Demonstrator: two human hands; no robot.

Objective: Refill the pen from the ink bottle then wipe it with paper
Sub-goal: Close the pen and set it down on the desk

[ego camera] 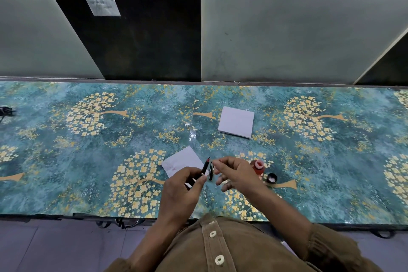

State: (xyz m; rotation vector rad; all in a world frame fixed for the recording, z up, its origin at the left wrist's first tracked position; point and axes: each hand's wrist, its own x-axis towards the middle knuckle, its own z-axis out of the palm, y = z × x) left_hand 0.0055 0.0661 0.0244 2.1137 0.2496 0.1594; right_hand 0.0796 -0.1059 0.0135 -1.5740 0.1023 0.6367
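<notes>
Teal floral tabletop (pixel 88 161): my left hand (pixel 181 187) grips the slim red-black pen barrel (pixel 205 166); right hand (pixel 236 174) pinches the light, slippery dark pen piece (pixel 211 171) near its top end.

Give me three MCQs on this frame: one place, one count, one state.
1. Where is the ink bottle?
A. right of the right hand
B. on the paper stack
C. at the table's left end

2. How many pen parts are held?
A. none
B. two
C. four

3. The bottle is:
A. capped
B. open, cap beside it
C. tipped over

Key: 1 A, the bottle stands just right of that hand. 2 B, the left hand holds a red-black part and the right hand a dark part. 3 B, its mouth shows and the black cap lies on the table.
</notes>
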